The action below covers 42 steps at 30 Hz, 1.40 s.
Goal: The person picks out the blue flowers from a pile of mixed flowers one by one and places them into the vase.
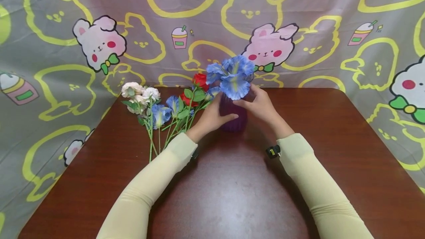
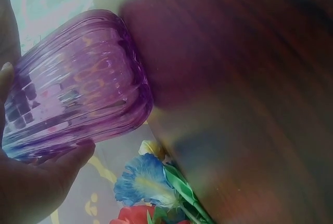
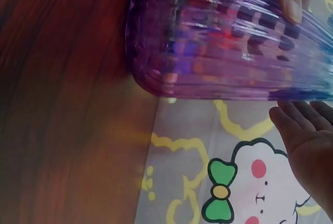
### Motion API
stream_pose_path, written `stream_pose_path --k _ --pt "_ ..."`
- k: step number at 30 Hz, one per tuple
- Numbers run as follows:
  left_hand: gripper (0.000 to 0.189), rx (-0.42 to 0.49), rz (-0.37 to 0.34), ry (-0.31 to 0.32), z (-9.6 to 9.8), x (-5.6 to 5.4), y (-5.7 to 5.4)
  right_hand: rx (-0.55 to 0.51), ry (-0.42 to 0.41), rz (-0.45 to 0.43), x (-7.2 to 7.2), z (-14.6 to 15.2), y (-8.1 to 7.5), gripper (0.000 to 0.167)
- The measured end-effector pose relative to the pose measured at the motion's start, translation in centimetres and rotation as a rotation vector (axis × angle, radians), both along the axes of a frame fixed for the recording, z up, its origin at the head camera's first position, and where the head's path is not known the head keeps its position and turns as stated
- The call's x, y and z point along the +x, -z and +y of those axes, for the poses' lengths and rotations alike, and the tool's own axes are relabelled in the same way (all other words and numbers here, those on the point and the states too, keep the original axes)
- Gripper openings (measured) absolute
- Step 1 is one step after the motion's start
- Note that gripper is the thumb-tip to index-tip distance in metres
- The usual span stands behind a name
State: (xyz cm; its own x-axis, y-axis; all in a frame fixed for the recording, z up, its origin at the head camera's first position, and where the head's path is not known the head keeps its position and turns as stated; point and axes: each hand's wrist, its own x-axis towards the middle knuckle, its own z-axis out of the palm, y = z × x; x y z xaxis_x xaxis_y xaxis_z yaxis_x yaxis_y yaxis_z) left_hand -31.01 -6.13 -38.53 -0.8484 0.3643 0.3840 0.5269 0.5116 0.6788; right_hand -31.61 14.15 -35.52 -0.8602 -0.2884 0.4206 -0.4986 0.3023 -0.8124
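Two pale sleeves reach in from the near edge, each wrist bearing a dark device, towards one purple vase near the far side of the tabletop. That ribbed vase stands upright, its base apparently on the wood. Left hand grips its side, thumb laid across the front and the other fingers hidden behind; right hand curves round the upper part, thumb in front, fingers running behind. How hard either presses, I cannot tell. Holding it from opposite sides probably keeps the top-heavy vase from tipping.

Over the mouth sits a large blue bloom cluster, seemingly standing in the vase, though it hides the rim; its petals overlap too much to count the heads.

To the left lie the loose stems, perhaps laid there to be within easy reach of the left hand: at least three cream flowers, two red roses, and three blue flowers that I can make out, one partly behind the left hand. One patterned cloth hangs behind everything.
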Motion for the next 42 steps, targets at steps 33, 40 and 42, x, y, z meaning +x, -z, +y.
stream_pose_path --k 33,40,42 --pt "0.103 -0.019 -0.005 0.011 0.0 -0.2 -0.2 -0.008 -0.054 0.015 2.6 -1.0 -1.9 0.052" --pt "0.102 -0.021 0.025 0.015 -0.1 0.0 -0.5 -0.024 -0.038 0.014 1.3 -1.0 -0.6 0.051" --pt "0.103 -0.019 0.023 0.028 -0.1 0.0 -0.7 -0.031 -0.030 0.006 0.6 -0.8 0.1 0.052"
